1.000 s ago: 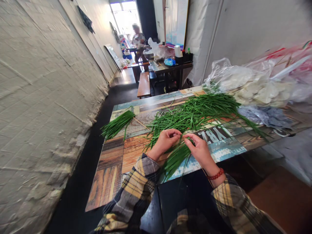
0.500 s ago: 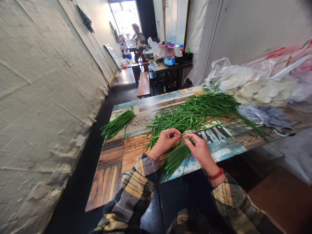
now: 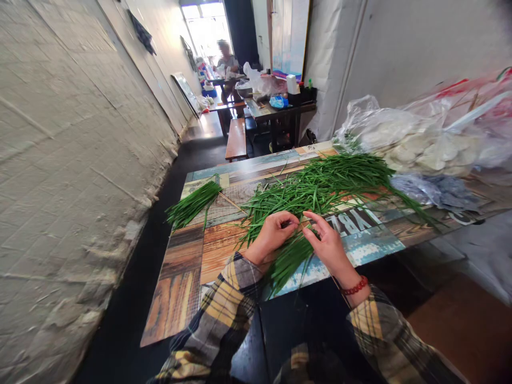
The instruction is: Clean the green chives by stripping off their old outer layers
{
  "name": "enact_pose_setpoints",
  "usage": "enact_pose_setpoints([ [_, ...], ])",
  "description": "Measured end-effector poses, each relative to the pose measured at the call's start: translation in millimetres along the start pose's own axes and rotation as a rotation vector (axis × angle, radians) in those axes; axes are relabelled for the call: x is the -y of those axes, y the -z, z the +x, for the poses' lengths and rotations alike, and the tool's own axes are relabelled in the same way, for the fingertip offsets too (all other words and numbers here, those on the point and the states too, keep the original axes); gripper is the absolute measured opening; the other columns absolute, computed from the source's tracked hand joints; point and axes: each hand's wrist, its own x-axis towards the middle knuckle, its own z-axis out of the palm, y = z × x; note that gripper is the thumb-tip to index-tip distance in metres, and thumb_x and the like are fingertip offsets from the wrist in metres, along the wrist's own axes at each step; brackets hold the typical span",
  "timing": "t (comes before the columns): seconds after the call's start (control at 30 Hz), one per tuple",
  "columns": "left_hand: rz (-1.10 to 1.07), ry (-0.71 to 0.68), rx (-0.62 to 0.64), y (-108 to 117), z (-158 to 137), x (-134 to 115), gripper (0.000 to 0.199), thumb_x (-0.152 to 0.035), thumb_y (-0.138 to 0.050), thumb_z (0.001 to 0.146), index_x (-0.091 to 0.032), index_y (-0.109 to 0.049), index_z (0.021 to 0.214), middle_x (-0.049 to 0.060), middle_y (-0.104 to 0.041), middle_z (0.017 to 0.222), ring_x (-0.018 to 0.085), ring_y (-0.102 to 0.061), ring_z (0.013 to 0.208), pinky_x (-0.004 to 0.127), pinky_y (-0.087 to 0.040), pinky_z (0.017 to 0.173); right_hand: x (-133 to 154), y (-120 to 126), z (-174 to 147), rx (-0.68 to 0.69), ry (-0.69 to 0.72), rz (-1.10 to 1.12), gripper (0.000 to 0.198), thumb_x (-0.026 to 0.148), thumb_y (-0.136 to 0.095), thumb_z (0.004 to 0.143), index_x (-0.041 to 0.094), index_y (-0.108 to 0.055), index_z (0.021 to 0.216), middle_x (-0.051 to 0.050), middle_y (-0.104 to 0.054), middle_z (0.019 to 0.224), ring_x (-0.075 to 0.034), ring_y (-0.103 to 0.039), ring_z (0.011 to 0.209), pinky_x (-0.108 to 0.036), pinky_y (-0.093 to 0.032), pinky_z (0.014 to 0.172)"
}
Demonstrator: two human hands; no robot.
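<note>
A bunch of long green chives point(image 3: 290, 264) hangs over the near table edge below my hands, its upper end covered by my fingers. My left hand point(image 3: 276, 232) is closed in a pinch at the top of this bunch. Beside it, my right hand point(image 3: 326, 240) has its index finger raised from the thumb, its other fingers curled in. A thin wooden skewer point(image 3: 303, 227) shows between the two hands and seems to run beneath my right palm toward the wrist. A loose pile of chives point(image 3: 320, 181) lies just beyond both hands.
On the left of the patterned table point(image 3: 180, 277) lies a neat chive bundle point(image 3: 194, 204) with a skewer point(image 3: 232, 203) sticking out. Clear plastic bags point(image 3: 424, 133) crowd the right end. Further off are a bench point(image 3: 236, 138), another table point(image 3: 264, 111) and a person point(image 3: 227, 61).
My right index finger has lifted away from the thumb, and the fingertips have parted. My left hand has hardly moved.
</note>
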Motion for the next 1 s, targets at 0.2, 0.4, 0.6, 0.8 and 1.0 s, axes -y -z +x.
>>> enact_pose_setpoints([
  [0.2,0.036,-0.027,0.044,0,-1,1,0.009,-0.014,-0.058,0.076,-0.013,-0.066,0.076,0.002,-0.064,0.073,0.010,-0.055,0.067,0.021,-0.042,0.065,-6,-3,0,-0.023,0.051,0.006,0.030,0.033,-0.054,0.084,0.022,-0.061,0.111,-0.005,-0.067,0.098,-0.020,-0.062,0.087,-0.034,-0.048,0.082],
  [0.4,0.081,-0.099,0.084,1,-1,4,0.010,-0.014,-0.057,0.078,-0.014,-0.066,0.074,0.002,-0.062,0.072,0.010,-0.055,0.068,0.021,-0.041,0.065,-7,-2,0,-0.012,0.079,-0.001,0.032,0.031,-0.053,0.084,0.022,-0.059,0.114,-0.006,-0.067,0.108,-0.021,-0.062,0.094,-0.037,-0.047,0.089],
  [0.6,0.120,-0.081,0.026,-1,-1,3,0.011,-0.011,-0.055,0.077,-0.014,-0.066,0.075,0.002,-0.063,0.072,0.010,-0.054,0.067,0.021,-0.040,0.063,-4,-1,0,0.007,0.057,-0.025,0.040,0.033,-0.053,0.085,0.022,-0.057,0.123,-0.007,-0.065,0.118,-0.023,-0.064,0.098,-0.039,-0.049,0.089],
  [0.8,0.128,-0.049,-0.011,0,-2,2,0.013,-0.009,-0.054,0.076,-0.014,-0.067,0.078,0.002,-0.064,0.073,0.010,-0.054,0.067,0.021,-0.039,0.062,4,2,-1,0.045,0.133,-0.038,0.045,0.029,-0.047,0.088,0.028,-0.050,0.133,-0.003,-0.057,0.132,-0.022,-0.059,0.113,-0.040,-0.046,0.097],
  [1.0,0.122,-0.021,-0.071,0,-1,2,0.013,-0.010,-0.053,0.075,-0.013,-0.066,0.077,0.000,-0.060,0.069,0.009,-0.050,0.062,0.020,-0.039,0.060,2,1,-1,0.028,0.131,-0.042,0.037,0.028,-0.047,0.088,0.025,-0.058,0.123,-0.004,-0.063,0.122,-0.022,-0.059,0.112,-0.037,-0.047,0.094],
])
